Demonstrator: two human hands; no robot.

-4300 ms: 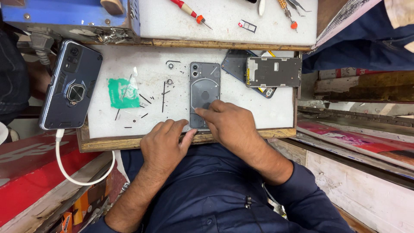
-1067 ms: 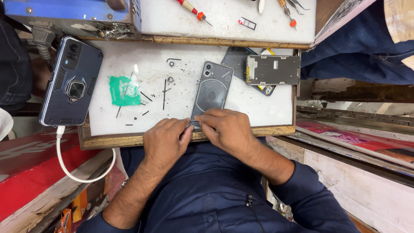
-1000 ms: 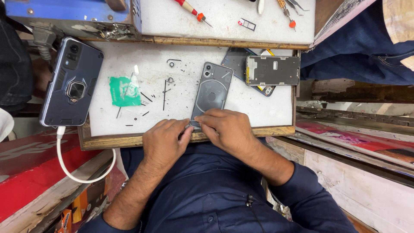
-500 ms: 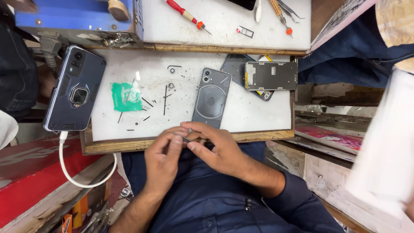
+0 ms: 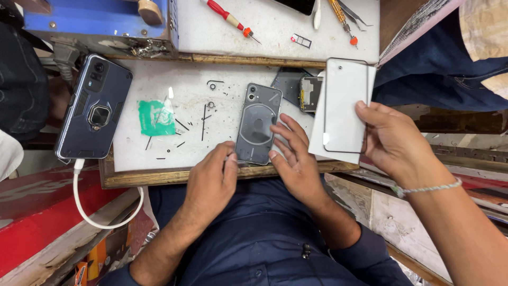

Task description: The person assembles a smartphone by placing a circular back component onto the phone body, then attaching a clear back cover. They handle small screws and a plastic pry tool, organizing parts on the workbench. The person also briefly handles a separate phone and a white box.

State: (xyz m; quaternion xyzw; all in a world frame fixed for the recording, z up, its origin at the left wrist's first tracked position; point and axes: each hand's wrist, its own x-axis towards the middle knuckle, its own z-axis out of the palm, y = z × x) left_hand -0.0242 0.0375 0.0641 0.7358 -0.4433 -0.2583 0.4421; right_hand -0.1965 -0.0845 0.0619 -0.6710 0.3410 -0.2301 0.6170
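Two bare hands, left hand (image 5: 211, 177) and right hand (image 5: 293, 159), flank a glossy grey rectangular phone (image 5: 257, 124).

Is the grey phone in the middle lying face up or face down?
Face down. The grey phone lies flat on the white mat with its camera lenses and back panel upward, between the left hand and right hand.

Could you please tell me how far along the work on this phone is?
Looks done: the grey phone with a clear back lies face down on the white mat. In hand: the left hand and right hand steady its lower end, while another person's hand holds a white glass panel. Seemingly left: fitting that panel; small black parts lie loose.
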